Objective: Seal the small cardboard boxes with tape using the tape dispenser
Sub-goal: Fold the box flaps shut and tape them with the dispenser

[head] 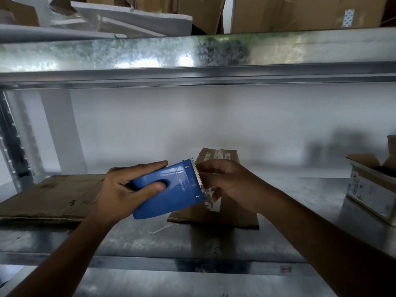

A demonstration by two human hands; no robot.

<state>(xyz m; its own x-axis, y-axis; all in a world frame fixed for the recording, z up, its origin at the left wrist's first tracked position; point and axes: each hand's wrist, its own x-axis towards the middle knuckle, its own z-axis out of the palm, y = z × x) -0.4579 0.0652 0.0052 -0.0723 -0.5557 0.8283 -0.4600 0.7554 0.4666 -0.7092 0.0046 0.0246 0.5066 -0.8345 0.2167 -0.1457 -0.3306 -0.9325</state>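
Left hand (120, 185) grips tape dispenser (171, 189); right hand (231, 185) at its toothed blade, apparently pinching tape end (211, 195); small cardboard box (233, 217) just behind.

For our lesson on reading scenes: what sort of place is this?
Probably a storeroom or packing area: galvanised metal shelving, cardboard boxes stacked above, and a blue tape dispenser held near a small cardboard box.

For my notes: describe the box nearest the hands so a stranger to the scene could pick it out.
On the middle metal shelf, look at its centre, just behind the blue dispenser. The closed box there is plain brown with clear tape on top; the cardboard to its left lies flat, and the open box at the right edge has a pale labelled side.
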